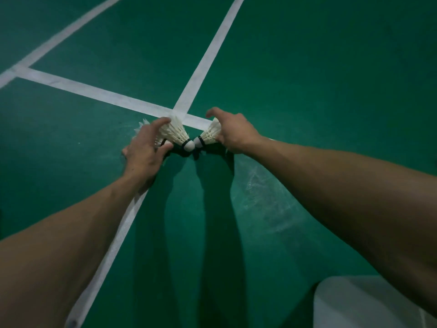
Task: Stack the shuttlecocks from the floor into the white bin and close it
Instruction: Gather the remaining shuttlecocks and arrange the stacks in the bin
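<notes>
Your left hand (144,152) curled its fingers round one shuttlecock (173,132), with more feathers (142,125) poking out behind it. Your right hand (234,134) pinched a second shuttlecock (210,135), forefinger lifted clear. Their cork tips pointed nose to nose, almost touching, low over the green floor (307,91) where the white lines (208,58) crossed. The white bin (354,304) sat well apart, under your right forearm.

I'm on an indoor badminton court: green floor (307,67) underfoot, white court lines (208,55) crossing ahead, feathered shuttlecocks (173,132) lying at the junction.
</notes>
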Tool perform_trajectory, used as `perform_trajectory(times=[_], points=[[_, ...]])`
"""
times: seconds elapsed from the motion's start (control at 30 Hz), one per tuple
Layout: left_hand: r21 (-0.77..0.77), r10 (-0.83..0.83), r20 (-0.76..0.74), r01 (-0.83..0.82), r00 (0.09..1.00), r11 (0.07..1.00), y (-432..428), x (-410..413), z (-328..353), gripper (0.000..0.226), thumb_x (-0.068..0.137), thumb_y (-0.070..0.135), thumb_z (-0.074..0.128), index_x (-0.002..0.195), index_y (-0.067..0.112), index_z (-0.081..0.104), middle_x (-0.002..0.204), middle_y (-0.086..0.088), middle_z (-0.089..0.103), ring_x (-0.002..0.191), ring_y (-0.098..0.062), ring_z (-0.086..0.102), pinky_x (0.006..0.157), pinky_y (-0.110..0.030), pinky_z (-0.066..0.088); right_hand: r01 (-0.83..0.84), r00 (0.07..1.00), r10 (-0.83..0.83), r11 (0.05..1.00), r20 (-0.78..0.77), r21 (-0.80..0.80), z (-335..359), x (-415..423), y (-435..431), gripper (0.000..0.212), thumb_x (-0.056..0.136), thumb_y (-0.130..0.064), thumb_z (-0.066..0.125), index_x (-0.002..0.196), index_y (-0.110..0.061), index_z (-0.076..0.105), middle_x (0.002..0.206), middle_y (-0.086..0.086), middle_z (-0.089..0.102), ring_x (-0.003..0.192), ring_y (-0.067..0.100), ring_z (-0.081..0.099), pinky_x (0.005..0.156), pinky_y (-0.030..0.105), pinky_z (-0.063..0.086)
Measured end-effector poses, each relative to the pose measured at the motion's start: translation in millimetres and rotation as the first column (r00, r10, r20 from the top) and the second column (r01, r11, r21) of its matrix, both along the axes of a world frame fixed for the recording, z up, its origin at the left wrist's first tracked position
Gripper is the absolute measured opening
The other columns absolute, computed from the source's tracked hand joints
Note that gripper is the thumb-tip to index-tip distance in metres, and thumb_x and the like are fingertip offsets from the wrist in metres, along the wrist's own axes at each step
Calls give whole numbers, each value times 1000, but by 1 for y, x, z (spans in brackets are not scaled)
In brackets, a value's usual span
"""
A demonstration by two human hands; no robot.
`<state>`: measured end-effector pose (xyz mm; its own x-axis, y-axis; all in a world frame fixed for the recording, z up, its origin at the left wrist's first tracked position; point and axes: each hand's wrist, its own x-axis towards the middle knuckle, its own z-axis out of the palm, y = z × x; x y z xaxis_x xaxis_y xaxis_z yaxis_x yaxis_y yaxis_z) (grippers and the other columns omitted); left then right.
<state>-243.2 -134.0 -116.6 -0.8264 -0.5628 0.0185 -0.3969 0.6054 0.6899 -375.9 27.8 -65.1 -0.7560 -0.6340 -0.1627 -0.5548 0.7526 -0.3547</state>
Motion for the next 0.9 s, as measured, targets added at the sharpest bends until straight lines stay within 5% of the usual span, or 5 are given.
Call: perform_trajectory(times=[0.17,0.4,0.57,0.8,0.9], points=[[116,-36,-11,37,999,993,19,-2,19,52,80,13,73,121,42,60,129,0,57,110,-20,54,97,-40,46,49,997,-45,996,56,-73,12,9,25,48,89,-6,60,131,-27,51,127,14,56,103,28,55,87,34,47],[321,-127,28,111,992,940,79,13,53,61,80,0,71,132,29,56,119,-1,58,77,-13,58,57,-18,47,154,988,-148,976,49,-154,59,21,95,35,85,-20,70,120,-18,65,119,12,65,108,28,59,96,38,48],[374,-210,-9,198,978,906,125,21,107,70,68,4,80,132,21,57,113,-5,60,94,-18,58,85,-29,50,265,964,-248,928,100,-263,99,41,167,37,82,-22,74,117,-12,67,111,8,69,91,18,61,85,25,48],[323,-339,-68,342,938,882,199,46,174,66,71,5,78,131,24,56,109,2,59,80,-11,59,80,-31,53,339,940,-324,857,106,-388,156,77,263,36,79,-21,79,113,-13,70,96,4,68,64,11,57,54,12,46],[281,-379,-70,383,923,880,229,60,208,82,51,33,81,130,28,57,106,7,60,83,-16,62,80,-35,55,363,930,-345,820,124,-443,181,96,296,37,76,-19,81,111,-10,70,94,6,68,67,17,63,73,32,59]])
